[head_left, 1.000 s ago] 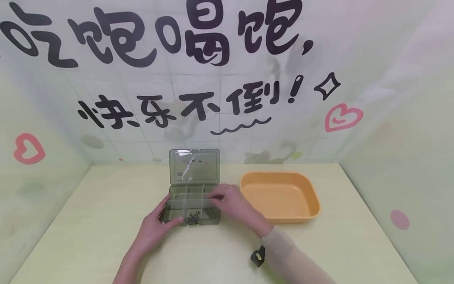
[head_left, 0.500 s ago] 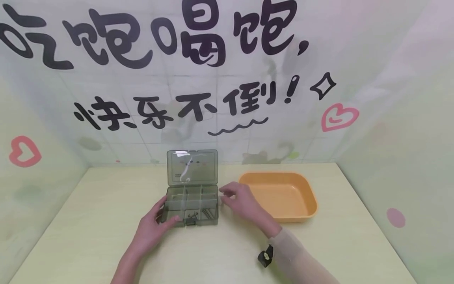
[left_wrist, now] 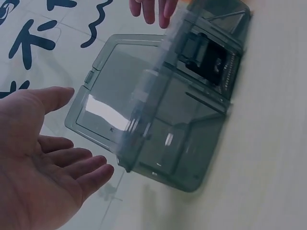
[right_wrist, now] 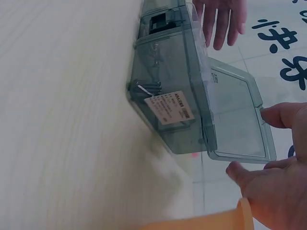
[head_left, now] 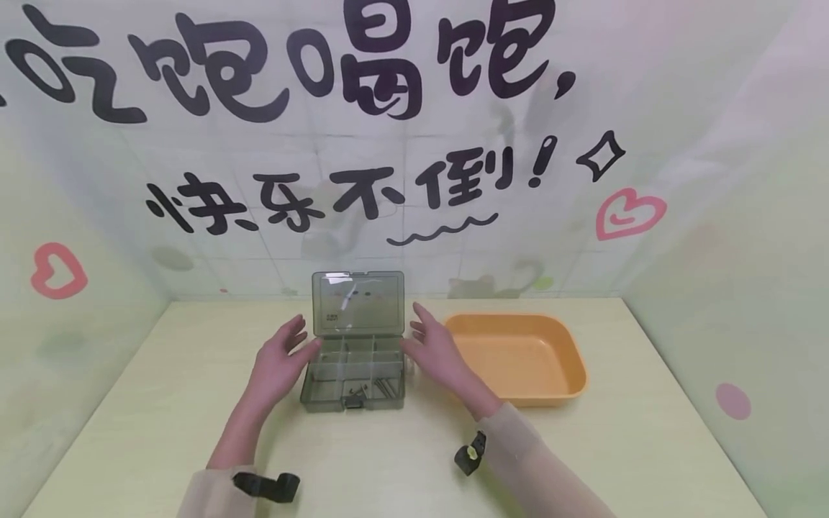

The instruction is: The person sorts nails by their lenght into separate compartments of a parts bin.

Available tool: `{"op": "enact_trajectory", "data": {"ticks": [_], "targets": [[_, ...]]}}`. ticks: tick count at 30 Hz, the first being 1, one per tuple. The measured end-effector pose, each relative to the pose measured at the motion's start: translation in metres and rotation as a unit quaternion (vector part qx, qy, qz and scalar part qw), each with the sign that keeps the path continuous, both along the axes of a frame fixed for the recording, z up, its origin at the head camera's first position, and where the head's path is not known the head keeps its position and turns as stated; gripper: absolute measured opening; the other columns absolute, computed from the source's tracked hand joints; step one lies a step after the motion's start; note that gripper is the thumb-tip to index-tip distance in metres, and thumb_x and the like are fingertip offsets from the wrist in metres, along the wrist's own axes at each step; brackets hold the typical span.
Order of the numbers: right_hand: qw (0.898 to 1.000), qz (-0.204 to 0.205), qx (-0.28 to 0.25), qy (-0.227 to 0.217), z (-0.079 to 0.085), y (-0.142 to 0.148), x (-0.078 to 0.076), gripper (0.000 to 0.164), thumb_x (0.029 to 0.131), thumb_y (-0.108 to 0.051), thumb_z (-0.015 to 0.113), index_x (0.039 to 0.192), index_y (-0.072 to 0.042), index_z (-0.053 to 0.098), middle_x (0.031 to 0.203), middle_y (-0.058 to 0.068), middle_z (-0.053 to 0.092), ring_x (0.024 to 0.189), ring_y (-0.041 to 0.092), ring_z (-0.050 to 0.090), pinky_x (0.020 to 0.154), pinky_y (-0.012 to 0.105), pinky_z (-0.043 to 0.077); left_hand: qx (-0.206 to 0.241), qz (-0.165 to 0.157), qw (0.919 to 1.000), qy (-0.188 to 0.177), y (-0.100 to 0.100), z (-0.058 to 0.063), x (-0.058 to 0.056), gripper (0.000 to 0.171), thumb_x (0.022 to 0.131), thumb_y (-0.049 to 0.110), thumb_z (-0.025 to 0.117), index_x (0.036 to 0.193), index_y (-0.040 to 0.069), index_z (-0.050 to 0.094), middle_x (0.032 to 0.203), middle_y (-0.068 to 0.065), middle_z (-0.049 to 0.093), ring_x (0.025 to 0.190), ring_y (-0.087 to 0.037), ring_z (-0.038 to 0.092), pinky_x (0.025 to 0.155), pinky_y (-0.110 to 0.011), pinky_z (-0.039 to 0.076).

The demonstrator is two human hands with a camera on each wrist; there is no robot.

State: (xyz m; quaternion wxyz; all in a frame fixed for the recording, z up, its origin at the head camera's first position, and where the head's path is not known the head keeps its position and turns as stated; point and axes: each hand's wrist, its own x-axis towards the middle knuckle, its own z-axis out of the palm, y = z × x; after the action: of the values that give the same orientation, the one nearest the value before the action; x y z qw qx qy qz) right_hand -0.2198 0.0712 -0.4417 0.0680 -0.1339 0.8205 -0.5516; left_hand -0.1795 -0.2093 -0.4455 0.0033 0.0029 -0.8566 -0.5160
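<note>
A translucent grey-green divided plastic box (head_left: 352,370) stands on the table with its hinged lid (head_left: 358,306) raised at the back. Small metal screws (head_left: 386,388) lie in its front compartments. My left hand (head_left: 278,363) is at the box's left side, fingers spread and relaxed, thumb near the lid's lower corner. On the other side my right hand (head_left: 440,356) has its fingers extended beside the lid. The right wrist view shows that thumb at the lid's edge (right_wrist: 268,127) and a printed label (right_wrist: 170,108) on the box's side. Neither hand grips anything.
An orange tray (head_left: 576,352) sits just right of the box, partly behind the right hand. A printed wall sheet (head_left: 272,266) with large black characters rises behind the table (head_left: 401,460). More sheets close in both sides.
The left hand has let go of the box's left side and moved back toward the lid. The right hand came out of the compartments, then rose beside the lid with its fingers spread.
</note>
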Motion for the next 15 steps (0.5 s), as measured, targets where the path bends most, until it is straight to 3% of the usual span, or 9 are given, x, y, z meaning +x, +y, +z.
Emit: {"op": "enact_trajectory", "data": {"ticks": [6,15], "targets": [[1.0,-0.018,0.001,-0.016,0.002,-0.01,-0.009,0.084,0.093,-0.012,0.065,0.163,-0.004,0.02,0.161,0.026,0.032,0.136,0.048,0.047,0.108,0.053,0.046,0.029,0.015,0.9992,-0.023,0.006,0.007,-0.019,0.081,0.106,0.033,0.059,0.163,-0.001,0.013,0.164,-0.026,0.026,0.148,-0.042,0.032,0.118,-0.054,0.033],[1.0,-0.014,-0.001,-0.026,-0.002,-0.018,-0.017,0.082,0.095,-0.01,0.065,0.163,-0.001,0.019,0.163,0.023,0.028,0.138,0.046,0.046,0.106,0.052,0.048,0.06,0.016,0.9973,-0.038,0.008,0.005,-0.031,0.079,0.106,0.027,0.058,0.163,0.0,0.01,0.166,-0.024,0.021,0.15,-0.041,0.028,0.12,-0.052,0.03]]}}
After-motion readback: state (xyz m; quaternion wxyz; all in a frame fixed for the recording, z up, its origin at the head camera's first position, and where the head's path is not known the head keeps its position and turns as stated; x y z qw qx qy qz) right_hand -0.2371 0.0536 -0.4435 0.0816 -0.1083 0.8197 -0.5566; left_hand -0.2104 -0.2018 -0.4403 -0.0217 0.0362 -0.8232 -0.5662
